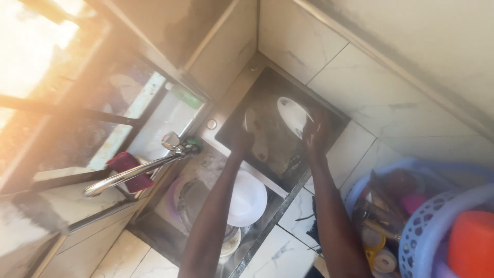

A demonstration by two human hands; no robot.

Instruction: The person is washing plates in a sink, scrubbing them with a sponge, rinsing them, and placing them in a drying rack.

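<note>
Faucet (134, 172) left, basket (427, 226) right. My right hand (315, 135) grips white plate (294, 116); left hand (242, 138) grip unclear. Steel sink (242, 92), marble tiles (381, 98).

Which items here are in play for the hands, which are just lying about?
In play:
right hand on white plate
left hand by pale utensil
dark sink basin

Lying about:
tap
red sponge
white plate in near basin
blue basket
orange cup
</note>
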